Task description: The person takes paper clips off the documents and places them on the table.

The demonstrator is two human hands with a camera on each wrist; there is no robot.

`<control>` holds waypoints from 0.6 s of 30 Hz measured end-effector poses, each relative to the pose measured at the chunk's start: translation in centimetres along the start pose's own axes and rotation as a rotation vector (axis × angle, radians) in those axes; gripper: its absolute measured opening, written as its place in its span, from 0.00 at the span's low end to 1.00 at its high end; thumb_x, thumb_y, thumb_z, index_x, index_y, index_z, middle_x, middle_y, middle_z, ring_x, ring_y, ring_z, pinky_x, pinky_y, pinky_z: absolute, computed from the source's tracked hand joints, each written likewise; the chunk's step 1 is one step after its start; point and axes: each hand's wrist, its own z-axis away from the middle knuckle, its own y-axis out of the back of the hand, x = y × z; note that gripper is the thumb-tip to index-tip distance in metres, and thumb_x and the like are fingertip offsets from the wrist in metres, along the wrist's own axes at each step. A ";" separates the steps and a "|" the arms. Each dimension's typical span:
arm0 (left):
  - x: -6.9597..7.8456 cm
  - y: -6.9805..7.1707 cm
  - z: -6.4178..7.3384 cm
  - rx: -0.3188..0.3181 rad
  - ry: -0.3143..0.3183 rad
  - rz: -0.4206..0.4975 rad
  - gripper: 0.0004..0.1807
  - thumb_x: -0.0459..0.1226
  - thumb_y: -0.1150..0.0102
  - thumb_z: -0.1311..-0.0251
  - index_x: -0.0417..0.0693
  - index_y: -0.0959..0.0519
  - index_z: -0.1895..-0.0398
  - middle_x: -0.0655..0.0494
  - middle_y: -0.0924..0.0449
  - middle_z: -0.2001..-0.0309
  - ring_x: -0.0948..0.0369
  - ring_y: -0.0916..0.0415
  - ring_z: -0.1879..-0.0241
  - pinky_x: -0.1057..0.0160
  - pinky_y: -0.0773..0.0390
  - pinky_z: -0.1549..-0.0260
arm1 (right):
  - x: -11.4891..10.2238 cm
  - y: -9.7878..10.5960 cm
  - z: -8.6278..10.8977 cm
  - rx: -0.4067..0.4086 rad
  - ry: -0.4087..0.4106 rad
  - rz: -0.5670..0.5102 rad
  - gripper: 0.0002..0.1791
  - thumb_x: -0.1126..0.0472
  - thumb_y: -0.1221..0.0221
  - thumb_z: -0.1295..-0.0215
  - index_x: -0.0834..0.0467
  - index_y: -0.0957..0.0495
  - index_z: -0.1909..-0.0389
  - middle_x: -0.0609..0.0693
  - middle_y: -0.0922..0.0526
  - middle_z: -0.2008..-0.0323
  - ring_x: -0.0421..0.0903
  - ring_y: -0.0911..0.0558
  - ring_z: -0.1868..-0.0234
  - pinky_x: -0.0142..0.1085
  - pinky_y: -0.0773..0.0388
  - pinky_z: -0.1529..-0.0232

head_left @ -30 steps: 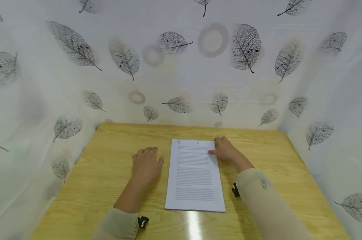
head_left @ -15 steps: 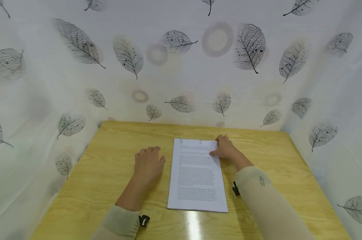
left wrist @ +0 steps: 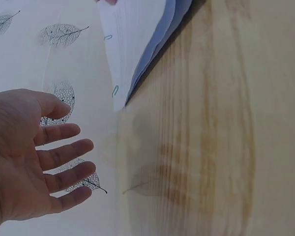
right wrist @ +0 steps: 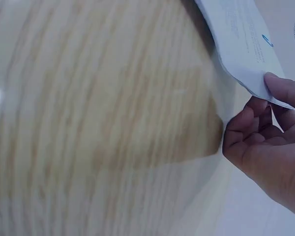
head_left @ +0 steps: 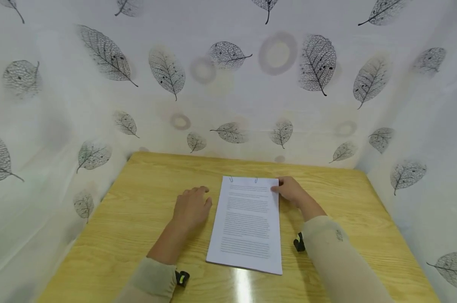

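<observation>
A stack of printed white paper (head_left: 247, 223) lies at the middle of the table, turned slightly. Two paper clips, one at the left (head_left: 231, 179) and one nearer the middle (head_left: 256, 180), sit on its far edge. My right hand (head_left: 289, 189) pinches the far right corner, thumb on the top sheet and fingers beneath, as the right wrist view shows. In the left wrist view the side of the stack (left wrist: 132, 39) shows sheets slightly spread apart. Left of the stack, my left hand (head_left: 192, 208) holds nothing, its fingers relaxed and apart from the paper.
The wood-grain tabletop (head_left: 137, 219) has a bright light reflection near its front. A white sheet printed with leaves (head_left: 228, 84) hangs behind the table and along both sides. Small black devices show at the left sleeve (head_left: 182, 278) and the right sleeve (head_left: 298, 242).
The stack has turned a little, its near end swinging left. My right hand has shifted slightly right at the corner, and its fingers have slipped from sight under the paper.
</observation>
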 end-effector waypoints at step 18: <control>1.4 -1.2 -2.6 -0.090 0.032 0.273 0.22 0.46 0.46 0.21 0.50 0.20 0.31 0.51 0.18 0.29 0.45 0.24 0.25 0.42 0.24 0.27 | 1.3 0.6 0.8 -0.094 -0.023 -0.447 0.25 0.63 0.42 0.18 0.69 0.27 0.27 0.62 0.17 0.37 0.45 0.14 0.52 0.35 0.14 0.50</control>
